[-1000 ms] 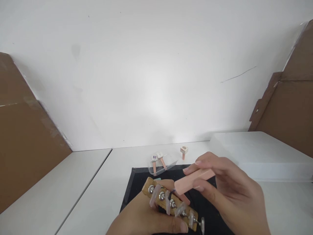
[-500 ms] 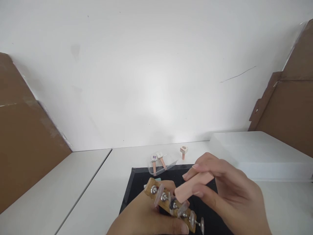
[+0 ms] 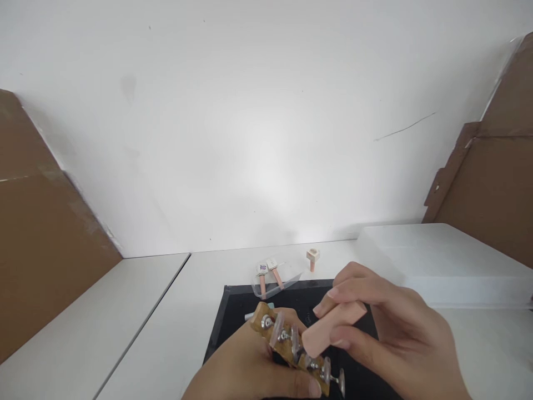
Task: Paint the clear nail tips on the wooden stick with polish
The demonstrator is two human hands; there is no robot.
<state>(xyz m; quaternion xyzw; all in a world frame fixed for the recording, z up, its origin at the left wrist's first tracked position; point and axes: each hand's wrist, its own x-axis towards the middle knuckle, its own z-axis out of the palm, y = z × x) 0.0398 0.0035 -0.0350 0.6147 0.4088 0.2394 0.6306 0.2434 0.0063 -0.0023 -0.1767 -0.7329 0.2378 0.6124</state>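
My left hand point(image 3: 245, 366) is closed around a brown wooden nail tip stand point(image 3: 285, 351), tilted down to the right. Along it stand several silver posts carrying clear, pinkish tips point(image 3: 295, 340) that look like false nails. Just above the stand, my right hand point(image 3: 387, 328) pinches a pale pink, block-shaped nail polish cap point(image 3: 327, 334) between thumb and fingers. Its lower end points at the tips; whether it touches them I cannot tell, and any brush there is hidden. Part of a light blue-green object point(image 3: 271, 305) shows behind the stand.
A black mat point(image 3: 233, 300) lies under my hands. Behind it a clear plastic tray point(image 3: 289, 278) holds two pink-handled bottles point(image 3: 272, 266) with white square ends. Another such bottle point(image 3: 313, 256) stands beside it. A white box point(image 3: 445, 261) is at right; brown cardboard point(image 3: 491, 183) borders the sides.
The stand has shifted slightly right and turned a little in my left hand. My right hand has moved slightly down and right with the pink cap.
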